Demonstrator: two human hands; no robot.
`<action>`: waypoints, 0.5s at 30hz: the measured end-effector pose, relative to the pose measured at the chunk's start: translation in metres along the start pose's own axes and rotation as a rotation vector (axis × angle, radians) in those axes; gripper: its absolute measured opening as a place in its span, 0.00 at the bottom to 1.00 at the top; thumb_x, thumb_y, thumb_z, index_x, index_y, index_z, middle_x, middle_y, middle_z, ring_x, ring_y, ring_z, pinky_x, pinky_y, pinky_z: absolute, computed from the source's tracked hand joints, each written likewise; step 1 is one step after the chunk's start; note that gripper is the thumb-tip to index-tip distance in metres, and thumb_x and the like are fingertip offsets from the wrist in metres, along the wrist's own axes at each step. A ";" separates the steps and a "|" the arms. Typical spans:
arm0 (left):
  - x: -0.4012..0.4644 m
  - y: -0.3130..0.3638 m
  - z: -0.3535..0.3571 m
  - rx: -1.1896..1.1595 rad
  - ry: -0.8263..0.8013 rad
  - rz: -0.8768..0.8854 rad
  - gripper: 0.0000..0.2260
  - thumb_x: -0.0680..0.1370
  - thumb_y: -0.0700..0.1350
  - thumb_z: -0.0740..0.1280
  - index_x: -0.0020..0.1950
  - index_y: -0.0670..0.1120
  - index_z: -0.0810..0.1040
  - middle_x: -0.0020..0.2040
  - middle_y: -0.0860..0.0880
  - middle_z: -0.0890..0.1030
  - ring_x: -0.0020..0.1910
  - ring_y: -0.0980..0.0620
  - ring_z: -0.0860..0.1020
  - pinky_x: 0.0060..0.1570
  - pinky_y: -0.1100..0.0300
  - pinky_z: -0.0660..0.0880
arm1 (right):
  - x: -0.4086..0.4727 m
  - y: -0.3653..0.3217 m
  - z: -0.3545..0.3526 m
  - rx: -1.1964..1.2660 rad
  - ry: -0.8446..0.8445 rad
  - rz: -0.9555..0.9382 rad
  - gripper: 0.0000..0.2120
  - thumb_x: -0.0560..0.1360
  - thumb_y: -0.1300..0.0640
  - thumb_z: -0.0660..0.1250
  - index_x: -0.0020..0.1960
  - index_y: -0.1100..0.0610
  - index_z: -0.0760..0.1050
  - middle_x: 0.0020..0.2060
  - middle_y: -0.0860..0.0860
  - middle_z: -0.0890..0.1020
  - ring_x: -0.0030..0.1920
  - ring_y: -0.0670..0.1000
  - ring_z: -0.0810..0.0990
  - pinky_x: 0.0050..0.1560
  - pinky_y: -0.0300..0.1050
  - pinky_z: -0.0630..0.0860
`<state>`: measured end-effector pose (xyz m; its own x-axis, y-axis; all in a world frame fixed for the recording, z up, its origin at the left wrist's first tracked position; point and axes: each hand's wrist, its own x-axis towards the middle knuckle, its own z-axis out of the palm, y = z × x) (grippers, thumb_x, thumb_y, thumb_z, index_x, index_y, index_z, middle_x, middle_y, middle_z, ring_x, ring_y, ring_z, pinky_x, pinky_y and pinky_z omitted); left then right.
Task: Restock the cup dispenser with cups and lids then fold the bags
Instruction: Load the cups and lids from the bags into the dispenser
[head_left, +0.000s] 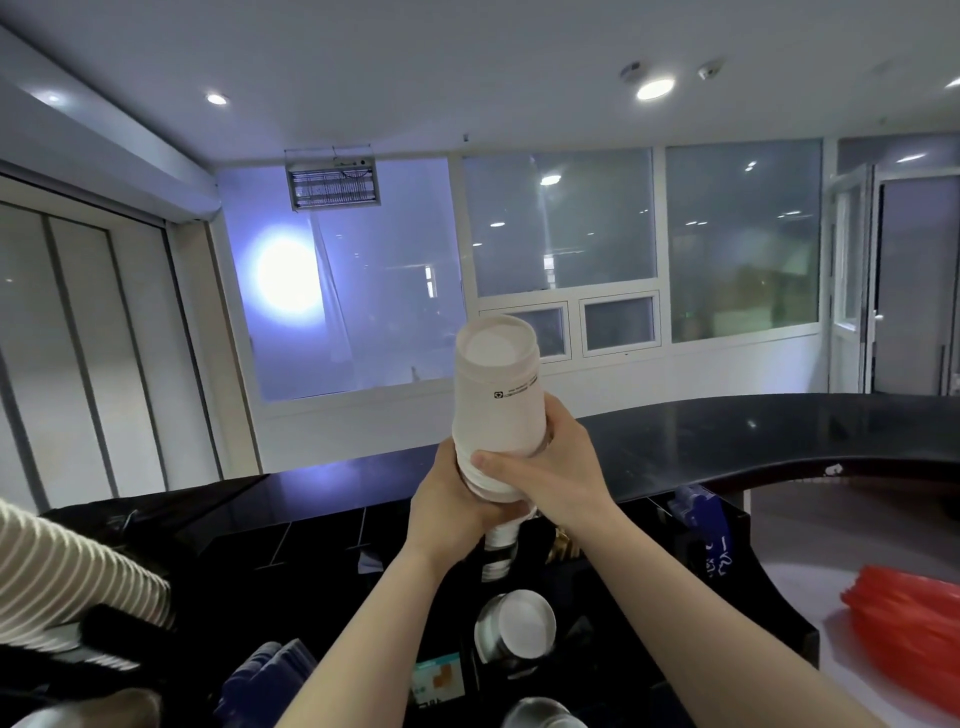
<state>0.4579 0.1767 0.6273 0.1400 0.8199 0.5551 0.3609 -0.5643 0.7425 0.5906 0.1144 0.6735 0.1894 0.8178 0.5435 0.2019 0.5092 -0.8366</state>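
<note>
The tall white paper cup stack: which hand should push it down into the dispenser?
Probably the right hand. It grips higher on the tall white paper cup stack, thumb across the front. The left hand cups the stack's lower end, better for guiding.

Glossy black curved stone bench (727, 431) sweeps from centre to the right edge — ceiling lights reflect in its top. One small white scrap (833, 469) lies at its near rim. Lower right, a pale surface (795, 582) carries crumpled red plastic bags (909, 623).
</note>
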 end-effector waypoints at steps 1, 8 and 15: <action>0.000 0.001 0.000 0.000 0.000 0.001 0.36 0.52 0.58 0.81 0.53 0.75 0.65 0.50 0.70 0.78 0.47 0.69 0.78 0.43 0.67 0.74 | 0.000 0.000 0.001 0.006 0.009 -0.001 0.33 0.57 0.52 0.81 0.58 0.44 0.73 0.50 0.39 0.82 0.52 0.38 0.80 0.53 0.43 0.78; -0.001 0.007 0.001 0.015 0.005 0.007 0.39 0.55 0.58 0.81 0.61 0.65 0.67 0.54 0.65 0.79 0.52 0.65 0.78 0.51 0.56 0.79 | -0.004 -0.016 -0.001 -0.022 0.038 -0.062 0.33 0.56 0.49 0.80 0.58 0.43 0.72 0.49 0.37 0.81 0.51 0.37 0.79 0.52 0.40 0.77; -0.020 0.023 -0.015 -0.081 -0.150 0.075 0.37 0.63 0.47 0.77 0.69 0.55 0.65 0.62 0.57 0.77 0.60 0.60 0.76 0.55 0.61 0.75 | -0.022 -0.034 -0.014 0.001 0.029 -0.134 0.37 0.54 0.48 0.79 0.60 0.45 0.71 0.50 0.38 0.80 0.52 0.38 0.79 0.50 0.40 0.77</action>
<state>0.4497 0.1455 0.6389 0.3018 0.7770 0.5525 0.2697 -0.6254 0.7322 0.5929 0.0753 0.6906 0.1884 0.7342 0.6523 0.2263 0.6138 -0.7563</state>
